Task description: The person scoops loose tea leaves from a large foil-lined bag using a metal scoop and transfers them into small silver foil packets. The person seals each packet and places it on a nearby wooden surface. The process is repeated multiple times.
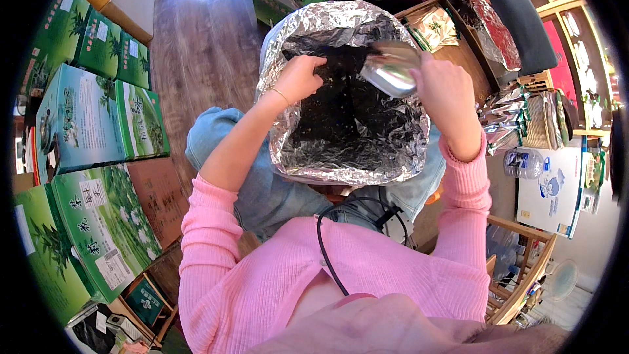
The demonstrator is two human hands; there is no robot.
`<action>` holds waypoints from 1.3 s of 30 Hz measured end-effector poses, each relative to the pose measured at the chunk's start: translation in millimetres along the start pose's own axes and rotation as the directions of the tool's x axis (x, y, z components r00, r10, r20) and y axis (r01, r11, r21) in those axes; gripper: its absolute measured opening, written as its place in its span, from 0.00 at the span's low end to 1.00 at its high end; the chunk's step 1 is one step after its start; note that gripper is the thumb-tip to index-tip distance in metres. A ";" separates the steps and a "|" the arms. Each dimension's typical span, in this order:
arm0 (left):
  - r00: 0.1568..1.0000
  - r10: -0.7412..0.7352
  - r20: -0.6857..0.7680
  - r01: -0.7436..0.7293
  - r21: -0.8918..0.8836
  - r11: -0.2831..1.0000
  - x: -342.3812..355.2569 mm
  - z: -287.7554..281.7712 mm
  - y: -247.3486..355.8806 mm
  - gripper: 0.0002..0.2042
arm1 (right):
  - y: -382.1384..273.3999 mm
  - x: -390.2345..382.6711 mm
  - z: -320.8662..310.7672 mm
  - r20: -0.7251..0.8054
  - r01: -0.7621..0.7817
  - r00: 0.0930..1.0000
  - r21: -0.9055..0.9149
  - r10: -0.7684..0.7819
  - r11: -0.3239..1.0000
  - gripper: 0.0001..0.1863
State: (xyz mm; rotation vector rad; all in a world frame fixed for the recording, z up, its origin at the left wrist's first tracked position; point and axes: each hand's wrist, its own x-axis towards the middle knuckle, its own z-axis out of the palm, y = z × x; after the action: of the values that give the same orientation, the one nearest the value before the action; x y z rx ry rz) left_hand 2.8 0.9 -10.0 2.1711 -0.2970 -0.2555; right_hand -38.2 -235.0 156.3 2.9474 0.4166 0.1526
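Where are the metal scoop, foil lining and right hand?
Metal scoop [392, 72]: head view, on its shiny pan.
Foil lining [350, 171]: head view, on its near rim.
Right hand [449, 92]: head view, back of the hand.

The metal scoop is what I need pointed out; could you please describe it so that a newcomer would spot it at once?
Find the large foil-lined container in front of the person, above the picture's centre. Over its right-hand part, the right hand grips the metal scoop. Its smooth, mirror-like surface sets it apart from the crinkled foil nearby and the dark contents below.
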 end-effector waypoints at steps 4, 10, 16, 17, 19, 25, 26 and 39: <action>0.999 -0.042 -0.033 0.038 -0.110 0.993 -2.3 -10.5 8.4 0.24 | -0.4 4.9 61.0 -0.057 0.107 0.992 -0.133 -0.115 0.985 0.04; 0.995 -0.099 -0.029 0.091 -0.207 0.974 -2.1 -18.1 10.7 0.25 | -71.2 12.0 247.2 0.368 0.224 0.908 -0.020 -0.201 0.974 0.08; 0.995 -0.077 -0.057 0.065 -0.194 0.979 4.0 -17.0 5.0 0.25 | -86.3 14.2 320.7 0.575 -0.014 0.798 0.317 -0.181 0.948 0.17; 0.994 -0.084 -0.074 0.070 -0.174 0.982 2.8 -18.4 2.8 0.25 | -86.8 17.8 309.8 0.492 -0.077 0.861 0.373 -0.126 0.925 0.20; 0.991 -0.087 -0.100 0.073 -0.138 0.988 0.5 -20.4 2.0 0.24 | -81.0 22.9 274.7 0.269 -0.162 0.963 0.554 0.009 0.817 0.23; 0.991 -0.056 -0.119 0.036 -0.170 0.985 2.0 -10.3 3.9 0.23 | -60.4 27.3 155.0 -0.363 0.376 0.922 0.766 -0.132 0.522 0.31; 0.991 -0.051 -0.125 0.028 -0.178 0.984 0.2 -9.4 13.7 0.23 | -62.2 27.6 154.7 -0.376 0.380 0.918 0.740 -0.128 0.555 0.26; 0.827 0.545 -0.140 -0.433 0.458 0.776 -22.2 1.4 93.6 0.37 | -41.4 89.3 218.4 -0.176 0.310 0.950 0.637 -0.258 0.706 0.16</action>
State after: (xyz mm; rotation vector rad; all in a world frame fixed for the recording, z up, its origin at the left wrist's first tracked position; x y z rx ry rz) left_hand -29.7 -46.2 67.3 2.4001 -0.8136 0.4398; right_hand 63.0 -202.0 -58.2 3.5015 1.1523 0.0854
